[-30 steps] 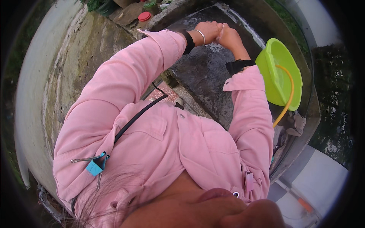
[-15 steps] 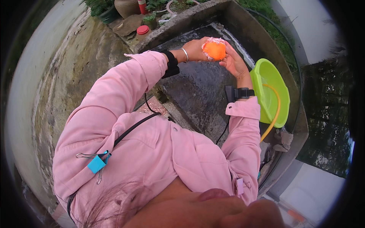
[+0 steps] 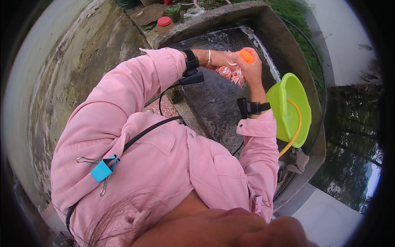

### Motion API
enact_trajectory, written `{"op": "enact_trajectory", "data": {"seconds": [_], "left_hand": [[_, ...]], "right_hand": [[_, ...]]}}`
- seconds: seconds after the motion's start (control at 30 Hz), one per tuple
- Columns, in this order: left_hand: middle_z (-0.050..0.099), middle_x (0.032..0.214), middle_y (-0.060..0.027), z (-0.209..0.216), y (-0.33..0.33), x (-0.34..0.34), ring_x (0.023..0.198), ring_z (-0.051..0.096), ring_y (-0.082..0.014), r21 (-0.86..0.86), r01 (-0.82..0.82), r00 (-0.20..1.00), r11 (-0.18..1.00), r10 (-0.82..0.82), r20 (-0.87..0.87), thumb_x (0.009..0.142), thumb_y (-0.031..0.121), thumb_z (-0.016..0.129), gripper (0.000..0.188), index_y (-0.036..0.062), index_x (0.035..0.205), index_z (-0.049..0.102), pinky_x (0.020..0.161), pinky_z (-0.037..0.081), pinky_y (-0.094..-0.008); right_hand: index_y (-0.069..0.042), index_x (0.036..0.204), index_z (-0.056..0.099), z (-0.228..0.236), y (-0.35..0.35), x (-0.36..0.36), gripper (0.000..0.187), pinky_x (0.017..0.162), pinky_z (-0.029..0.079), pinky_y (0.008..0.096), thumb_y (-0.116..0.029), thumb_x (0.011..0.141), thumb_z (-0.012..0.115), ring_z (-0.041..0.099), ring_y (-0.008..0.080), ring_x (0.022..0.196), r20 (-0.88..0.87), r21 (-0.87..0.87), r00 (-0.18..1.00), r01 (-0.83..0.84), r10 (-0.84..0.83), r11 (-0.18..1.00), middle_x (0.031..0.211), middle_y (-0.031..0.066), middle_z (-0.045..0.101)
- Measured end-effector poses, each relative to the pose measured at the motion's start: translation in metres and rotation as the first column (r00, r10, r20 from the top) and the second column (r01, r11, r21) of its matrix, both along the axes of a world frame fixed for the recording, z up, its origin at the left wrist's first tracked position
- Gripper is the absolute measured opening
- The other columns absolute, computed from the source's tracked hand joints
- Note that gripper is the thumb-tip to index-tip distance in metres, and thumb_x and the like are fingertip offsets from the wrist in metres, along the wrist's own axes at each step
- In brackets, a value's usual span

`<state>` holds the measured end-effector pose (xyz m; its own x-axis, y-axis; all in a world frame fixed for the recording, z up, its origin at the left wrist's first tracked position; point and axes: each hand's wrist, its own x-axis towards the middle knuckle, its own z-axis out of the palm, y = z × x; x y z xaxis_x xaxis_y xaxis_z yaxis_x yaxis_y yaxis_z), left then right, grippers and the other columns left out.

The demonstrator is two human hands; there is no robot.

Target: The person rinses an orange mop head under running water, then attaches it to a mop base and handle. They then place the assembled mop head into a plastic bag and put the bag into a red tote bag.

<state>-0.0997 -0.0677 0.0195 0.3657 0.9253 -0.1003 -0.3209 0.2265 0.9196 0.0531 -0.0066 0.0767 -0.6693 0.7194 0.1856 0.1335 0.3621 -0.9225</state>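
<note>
At upper centre, your left hand (image 3: 220, 59) and right hand (image 3: 254, 71) are gripping a shaggy orange-and-white cloth (image 3: 234, 75); handling seems under way, what remains not showing.

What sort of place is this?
Probably an outdoor yard's washing spot: a wet grey concrete basin, a lime-green plastic tub with a yellow hose inside, and green grass beyond.

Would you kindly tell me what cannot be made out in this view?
Head view, part of the orange fringed item: behind the left hand and right hand.
Head view, lower run of the yellow hose: behind the right sleeve.
Head view, rest of the green pot: cut off by the top edge.
</note>
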Motion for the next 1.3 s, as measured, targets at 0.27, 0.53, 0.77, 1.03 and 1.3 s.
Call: {"op": "enact_trajectory", "data": {"seconds": [0.27, 0.53, 0.77, 1.03, 1.3], "left_hand": [[0.062, 0.074, -0.0062, -0.009, -0.002, 0.014, 0.069, 0.058, -0.0124, 0.373, -0.258, 0.584, 0.891, 0.451, -0.674, 0.077, 0.017, 0.066, 0.026, 0.0016, 0.097, 0.061, 0.062, 0.048, -0.0288], [0.064, 0.103, -0.0079, 0.028, -0.017, -0.029, 0.087, 0.063, -0.0169, -0.242, 0.052, 0.977, 0.969, 0.002, 0.214, 0.086, 0.032, 0.063, 0.049, 0.0056, 0.124, 0.049, 0.072, 0.053, -0.0257], [0.067, 0.095, -0.0065, 0.023, -0.034, 0.002, 0.084, 0.067, -0.0171, -0.218, -0.025, 0.926, 0.976, 0.105, 0.364, 0.085, 0.033, 0.068, 0.035, 0.0077, 0.108, 0.059, 0.072, 0.057, -0.0276], [0.055, 0.058, 0.0054, 0.041, -0.041, -0.005, 0.043, 0.043, -0.0030, -0.134, -0.090, 0.996, 0.987, 0.090, -0.005, 0.076, 0.017, 0.072, 0.013, 0.0134, 0.071, 0.060, 0.039, 0.029, -0.0170], [0.065, 0.069, 0.0022, 0.056, -0.037, -0.001, 0.056, 0.058, -0.0041, -0.084, 0.245, 0.969, 0.966, -0.240, 0.064, 0.078, 0.012, 0.071, 0.008, 0.0087, 0.076, 0.064, 0.049, 0.042, -0.0168]], "right_hand": [[-0.003, 0.093, 0.058, -0.046, 0.005, -0.034, 0.033, 0.074, 0.049, 0.0361, -0.022, 0.070, 0.071, 0.062, 0.0313, 0.077, 0.143, 0.336, 0.931, 0.273, -0.335, 0.902, 0.085, 0.0172, 0.064], [-0.002, 0.107, 0.057, -0.013, 0.008, -0.023, 0.038, 0.075, 0.048, 0.0279, -0.015, 0.075, 0.072, 0.058, 0.0145, 0.081, -0.062, 0.105, 0.979, 0.199, -0.193, 0.975, 0.093, 0.0077, 0.062], [0.000, 0.111, 0.054, 0.004, -0.015, -0.045, 0.046, 0.072, 0.049, 0.0258, -0.008, 0.073, 0.077, 0.057, 0.0129, 0.081, -0.338, -0.010, 0.905, 0.269, -0.256, 0.963, 0.099, 0.0071, 0.058], [-0.002, 0.130, 0.043, 0.033, -0.034, -0.019, 0.067, 0.100, 0.037, 0.0355, -0.019, 0.075, 0.077, 0.044, 0.0233, 0.118, -0.138, 0.219, 0.988, 0.095, -0.065, 0.971, 0.127, 0.0142, 0.045], [-0.011, 0.133, 0.044, 0.057, -0.029, 0.018, 0.068, 0.108, 0.023, 0.0544, -0.025, 0.072, 0.069, 0.033, 0.0357, 0.132, 0.537, 0.843, 0.837, -0.537, -0.102, 0.032, 0.141, 0.0137, 0.038]]}}
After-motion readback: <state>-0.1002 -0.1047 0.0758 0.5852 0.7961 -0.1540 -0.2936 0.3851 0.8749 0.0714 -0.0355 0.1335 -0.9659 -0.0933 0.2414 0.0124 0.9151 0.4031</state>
